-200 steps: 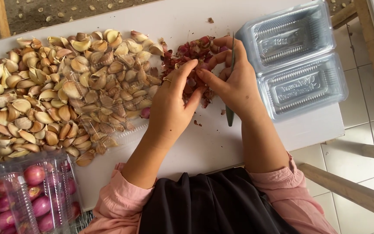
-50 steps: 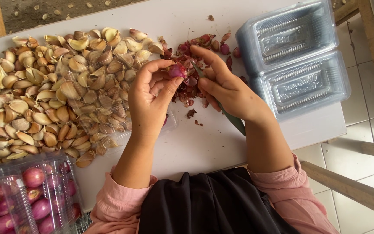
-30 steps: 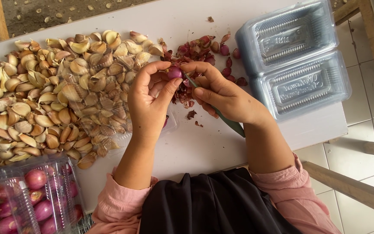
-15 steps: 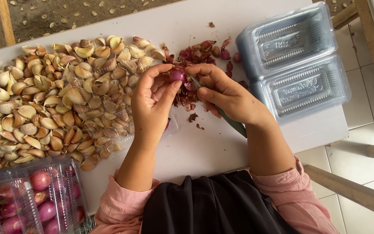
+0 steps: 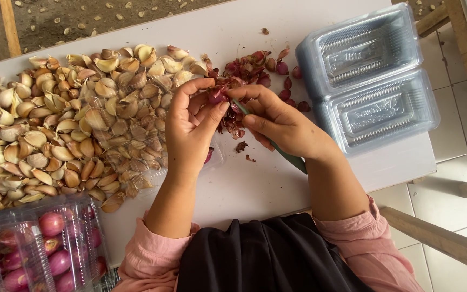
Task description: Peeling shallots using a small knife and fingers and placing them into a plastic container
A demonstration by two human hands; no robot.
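A white desk [image 5: 277, 178] fills most of the view, evenly lit by soft daylight. Beyond its far edge, from ten to twelve o'clock, lies bare brown ground [image 5: 55, 16] scattered with pale husks, with a wooden post [image 5: 11, 27] at eleven. From three to five o'clock is a floor of pale square tiles [image 5: 460, 157], crossed by light wooden rails [image 5: 439, 238].

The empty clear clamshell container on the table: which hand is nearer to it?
Right. The right hand lies just left of the clamshell container, holding a green-handled tool; the left hand is farther off, beside the garlic pile.
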